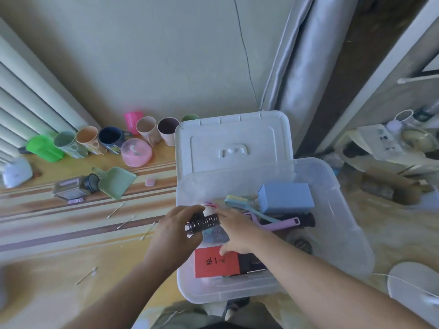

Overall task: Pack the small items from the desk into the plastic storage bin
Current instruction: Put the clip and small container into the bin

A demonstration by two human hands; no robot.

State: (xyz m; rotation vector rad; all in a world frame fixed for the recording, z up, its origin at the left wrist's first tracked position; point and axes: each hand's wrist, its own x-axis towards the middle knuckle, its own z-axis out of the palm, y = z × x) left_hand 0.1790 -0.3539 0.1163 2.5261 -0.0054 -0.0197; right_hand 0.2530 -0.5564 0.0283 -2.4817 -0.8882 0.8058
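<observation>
You are partway through the packing. Your left hand [175, 230] grips a black comb-like item [202, 223] at the near-left edge of the plastic storage bin [344, 233], just above the contents. Your right hand [234, 230] reaches into the bin with fingers fairly straight, resting on the things there; you hold nothing in it, as far as the blur lets me judge.

Already in the bin: a blue box [285, 198], a light blue brush [247, 206], a purple-handled tool [278, 224], a red card [217, 262] with black writing, and some darker things underneath that I cannot make out. The white lid [232, 141] lies behind the bin, partly under its far rim.

A good deal is left on the tabletop [71, 236]: a row of cups [90, 140] along the wall, a pink domed container [135, 151], a green scoop [116, 182], a dark glass jar [73, 187] lying on its side, a small pink eraser-like piece [149, 182], and several cotton swabs [115, 210] scattered about. I'd say under half is packed, with the comb next to go in
</observation>
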